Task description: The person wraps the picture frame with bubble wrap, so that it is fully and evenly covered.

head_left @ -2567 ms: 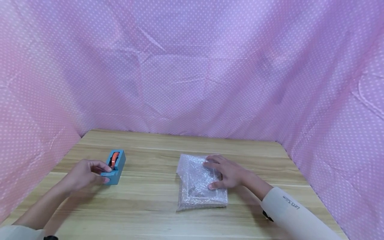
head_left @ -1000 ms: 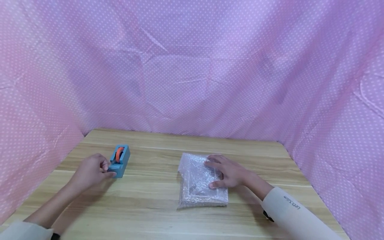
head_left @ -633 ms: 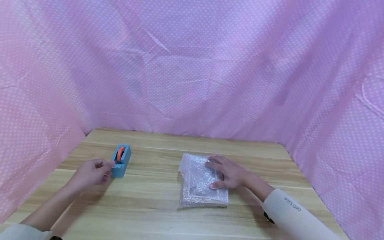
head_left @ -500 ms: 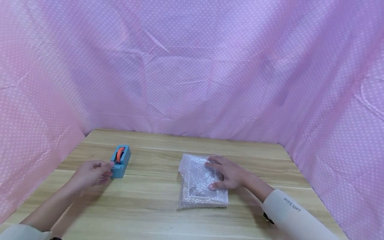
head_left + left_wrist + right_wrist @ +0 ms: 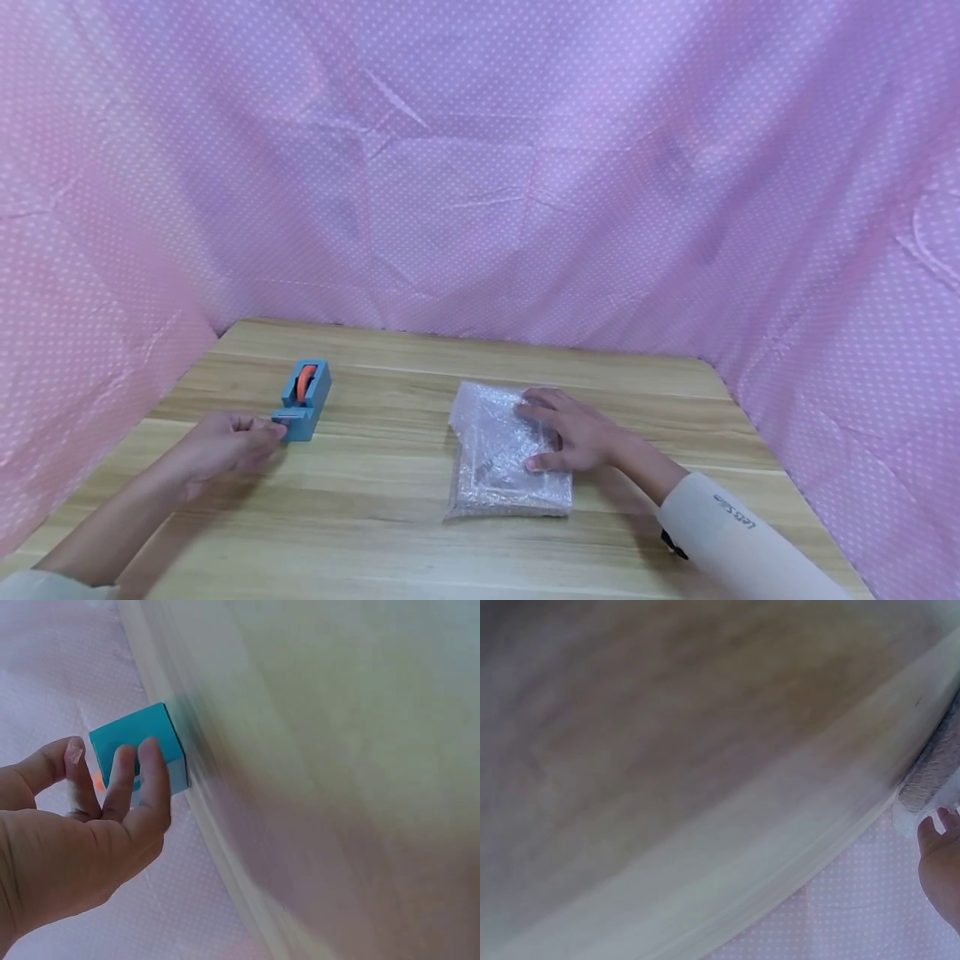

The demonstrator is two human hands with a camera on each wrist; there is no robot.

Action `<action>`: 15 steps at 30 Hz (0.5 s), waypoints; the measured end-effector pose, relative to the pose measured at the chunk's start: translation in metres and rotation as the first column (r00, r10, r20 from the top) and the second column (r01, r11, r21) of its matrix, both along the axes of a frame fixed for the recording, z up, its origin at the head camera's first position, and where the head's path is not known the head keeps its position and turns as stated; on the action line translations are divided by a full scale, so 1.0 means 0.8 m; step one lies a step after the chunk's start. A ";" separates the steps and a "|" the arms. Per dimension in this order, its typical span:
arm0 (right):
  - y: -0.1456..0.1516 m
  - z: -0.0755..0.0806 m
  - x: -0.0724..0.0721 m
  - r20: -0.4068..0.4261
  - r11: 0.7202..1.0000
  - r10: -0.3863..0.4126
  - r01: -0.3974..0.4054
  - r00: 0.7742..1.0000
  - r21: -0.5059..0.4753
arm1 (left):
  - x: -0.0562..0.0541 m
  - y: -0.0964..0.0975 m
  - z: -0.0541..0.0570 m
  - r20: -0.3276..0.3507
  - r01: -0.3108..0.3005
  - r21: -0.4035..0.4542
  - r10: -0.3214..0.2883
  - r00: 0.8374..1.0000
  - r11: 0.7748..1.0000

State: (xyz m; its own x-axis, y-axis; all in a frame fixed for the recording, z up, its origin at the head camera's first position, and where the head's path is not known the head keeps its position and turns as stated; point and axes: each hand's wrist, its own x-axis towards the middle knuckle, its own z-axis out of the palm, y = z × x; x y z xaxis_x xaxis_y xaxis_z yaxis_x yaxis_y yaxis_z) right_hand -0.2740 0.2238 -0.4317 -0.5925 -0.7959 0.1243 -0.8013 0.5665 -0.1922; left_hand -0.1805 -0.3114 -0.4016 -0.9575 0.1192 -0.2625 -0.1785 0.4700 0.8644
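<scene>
My left hand (image 5: 228,450) is beside the front end of a blue tape dispenser (image 5: 302,425), which holds an orange-cored roll of tape (image 5: 304,383). Thumb and index finger meet at the tips, pinching a small, shiny piece of clear tape (image 5: 74,753); the other fingers extend in front of the dispenser (image 5: 139,727) in the left wrist view. On the right, my right hand (image 5: 573,433) rests with spread fingers on a flat package in bubble wrap (image 5: 491,467). The right wrist view catches only part of this hand (image 5: 941,862) and the package's edge (image 5: 930,772).
The wooden table (image 5: 375,533) carries the dispenser at left and the package right of centre. A pink dotted cloth (image 5: 480,208) hangs round its back and sides.
The left hand has gone from holding the dispenser's front to working at its tape end, then drawn slightly down and away with thumb and index together. The right hand stays on the package.
</scene>
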 end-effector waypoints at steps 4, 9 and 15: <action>0.000 0.000 0.000 -0.003 1.000 -0.003 0.003 1.000 0.002 | -0.004 -0.001 -0.001 0.027 0.008 -0.038 -0.007 1.000 0.999; 0.000 0.000 0.001 0.002 1.000 -0.007 0.007 1.000 0.007 | -0.007 -0.001 -0.004 0.009 0.004 -0.111 -0.003 1.000 0.994; 0.000 0.001 0.000 0.003 1.000 -0.001 0.001 1.000 -0.005 | -0.008 0.003 -0.005 -0.105 0.014 -0.198 -0.036 0.994 0.980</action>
State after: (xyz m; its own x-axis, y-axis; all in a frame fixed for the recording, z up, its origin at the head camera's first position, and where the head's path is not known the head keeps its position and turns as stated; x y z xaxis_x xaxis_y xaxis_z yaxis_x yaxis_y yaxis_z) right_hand -0.2737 0.2236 -0.4309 -0.5934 -0.7949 0.1264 -0.8003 0.5661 -0.1975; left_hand -0.1866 -0.3092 -0.4059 -0.9788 0.0998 -0.1790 -0.0756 0.6361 0.7679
